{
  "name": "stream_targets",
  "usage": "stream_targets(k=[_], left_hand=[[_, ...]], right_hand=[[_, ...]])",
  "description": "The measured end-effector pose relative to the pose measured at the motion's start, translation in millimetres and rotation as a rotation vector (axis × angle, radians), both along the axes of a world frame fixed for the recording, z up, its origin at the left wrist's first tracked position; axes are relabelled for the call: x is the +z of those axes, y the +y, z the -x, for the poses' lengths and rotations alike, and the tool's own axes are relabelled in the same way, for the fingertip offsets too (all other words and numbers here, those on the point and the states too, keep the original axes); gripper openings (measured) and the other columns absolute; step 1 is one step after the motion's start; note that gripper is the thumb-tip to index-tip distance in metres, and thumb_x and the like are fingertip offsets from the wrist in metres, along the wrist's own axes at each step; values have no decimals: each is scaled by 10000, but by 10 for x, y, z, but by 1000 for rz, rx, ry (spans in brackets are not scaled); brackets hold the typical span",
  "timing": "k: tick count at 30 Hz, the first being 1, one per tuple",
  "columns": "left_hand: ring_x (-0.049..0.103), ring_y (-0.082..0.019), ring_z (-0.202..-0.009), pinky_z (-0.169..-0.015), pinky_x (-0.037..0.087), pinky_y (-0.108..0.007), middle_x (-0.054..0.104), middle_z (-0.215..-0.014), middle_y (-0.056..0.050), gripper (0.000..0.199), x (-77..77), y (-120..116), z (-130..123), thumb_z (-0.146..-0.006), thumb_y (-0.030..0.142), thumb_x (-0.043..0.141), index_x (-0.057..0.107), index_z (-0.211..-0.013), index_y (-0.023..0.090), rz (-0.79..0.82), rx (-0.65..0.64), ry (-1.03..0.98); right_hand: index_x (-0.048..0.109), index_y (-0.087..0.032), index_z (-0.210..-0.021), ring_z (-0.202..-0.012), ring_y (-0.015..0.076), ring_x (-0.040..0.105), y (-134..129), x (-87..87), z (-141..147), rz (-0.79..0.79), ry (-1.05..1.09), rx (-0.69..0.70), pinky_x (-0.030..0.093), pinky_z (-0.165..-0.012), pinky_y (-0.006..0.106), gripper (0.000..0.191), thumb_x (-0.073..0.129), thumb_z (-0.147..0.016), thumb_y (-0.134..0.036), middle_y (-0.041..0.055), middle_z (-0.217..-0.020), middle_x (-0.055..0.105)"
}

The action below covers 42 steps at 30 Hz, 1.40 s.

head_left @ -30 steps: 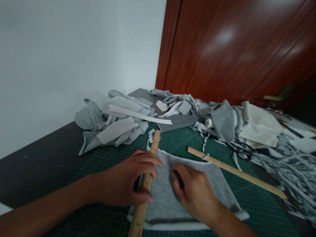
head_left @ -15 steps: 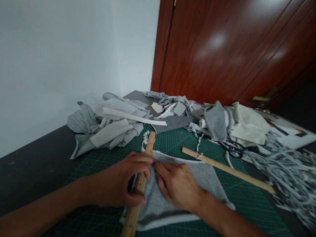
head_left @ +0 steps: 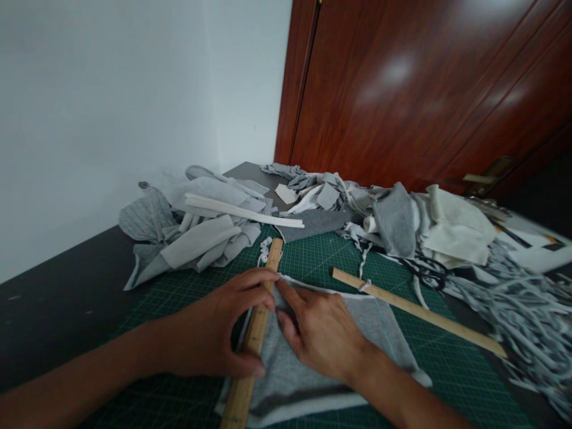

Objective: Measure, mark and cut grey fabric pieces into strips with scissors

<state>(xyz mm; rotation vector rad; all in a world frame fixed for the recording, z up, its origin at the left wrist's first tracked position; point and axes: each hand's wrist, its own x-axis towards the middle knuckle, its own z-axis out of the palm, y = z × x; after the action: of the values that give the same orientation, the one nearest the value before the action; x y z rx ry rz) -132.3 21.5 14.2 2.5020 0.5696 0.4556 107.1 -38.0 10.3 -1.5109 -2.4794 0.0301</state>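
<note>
A piece of grey knit fabric (head_left: pixel 375 328) with pale edges lies on the green cutting mat (head_left: pixel 460 381). Along its left side runs a wooden ruler (head_left: pixel 255 330). My left hand (head_left: pixel 214 325) arches over this ruler, its thumb and fingers pressing on it and holding it down. On the fabric just right of the ruler rests my right hand (head_left: pixel 328 333), index finger stretched toward the fabric's far edge by the ruler, thumb apart from it. Whatever lies under the right palm is hidden.
A second wooden ruler (head_left: pixel 420 313) lies to the right, near black scissors (head_left: pixel 426 271). Piled grey cloth (head_left: pixel 201 220) sits at the back left, more scraps (head_left: pixel 395 220) behind. A heap of cut fabric strips (head_left: pixel 527 316) spreads at the right. Wall and door bound the back.
My right index finger and thumb have moved apart, with the index now straighter along the ruler's edge. My left hand and the ruler stay nearly in place; the view has shifted slightly.
</note>
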Motion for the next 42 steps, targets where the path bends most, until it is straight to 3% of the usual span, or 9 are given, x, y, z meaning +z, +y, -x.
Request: stream_targets(k=[4,6,9,13,16,23,28,35,42], left_hand=[[432,-376,-1530,-1270,389,-538,512,-1609,-136,509,-34,11,0,-824,449,856,647,-1236,235,-79,41,-39],[467,-323,-1506,-1267,392,-508,562,-1562,-127,377,-21,75,-15,-983,326,668,602,-1343,232,-131,111,-70],[510,-276,-1461,-1257,379,-474,591,-1526,-106,467,68,248,-70,-1002,111,475,569,-1444,228,-201,173,-13],[562,-321,-1378,-1207,363,-521,641,-1426,-107,371,249,431,-217,-949,126,569,706,-1279,227,-201,105,114],[570,-333,-1316,-1169,353,-501,653,-1315,-94,169,339,447,-339,-896,201,711,752,-1060,216,-138,38,169],[608,-198,-913,-942,394,-356,615,-877,24,199,396,421,-402,-758,36,647,534,-771,200,-105,-63,169],[625,-193,-857,-821,437,-297,645,-913,12,381,423,552,-428,-779,-19,523,645,-1037,234,-134,-164,186],[598,-155,-721,-684,425,-252,609,-781,25,182,420,685,-532,-790,27,703,673,-782,206,-50,-271,239],[630,-135,-574,-528,416,-210,693,-622,42,135,512,1070,-461,-767,203,842,715,-722,194,304,-209,312]], right_hand=[[528,4,-1544,-939,338,777,-18,-18,37,-11,-42,-59,602,-798,457,582,494,-1063,-322,203,-1125,801],[564,5,-1515,-926,335,783,-45,-54,27,-28,-40,-44,599,-776,448,557,487,-1065,-313,196,-1116,806],[622,-29,-1453,-843,302,790,-97,-119,-6,-78,-2,13,572,-701,406,493,494,-1056,-291,150,-1037,821],[740,-141,-1099,-695,245,746,-143,-182,-28,-147,34,76,485,-599,363,275,488,-1035,-232,68,-844,778],[687,-195,-883,-598,212,694,-146,-202,-23,-205,46,75,412,-548,355,236,502,-1026,-220,32,-731,725],[641,-214,-850,-525,179,647,-134,-202,-11,-267,57,93,335,-518,358,205,516,-1011,-194,13,-681,711],[636,-213,-860,-530,178,638,-139,-201,-6,-248,42,84,331,-528,350,182,518,-994,-179,19,-695,713],[644,-204,-861,-569,175,655,-153,-203,-22,-206,50,159,354,-540,349,169,531,-970,-143,10,-724,713],[650,-211,-850,-556,178,641,-146,-202,-24,-190,41,160,355,-534,360,192,526,-984,-150,-1,-707,700]])
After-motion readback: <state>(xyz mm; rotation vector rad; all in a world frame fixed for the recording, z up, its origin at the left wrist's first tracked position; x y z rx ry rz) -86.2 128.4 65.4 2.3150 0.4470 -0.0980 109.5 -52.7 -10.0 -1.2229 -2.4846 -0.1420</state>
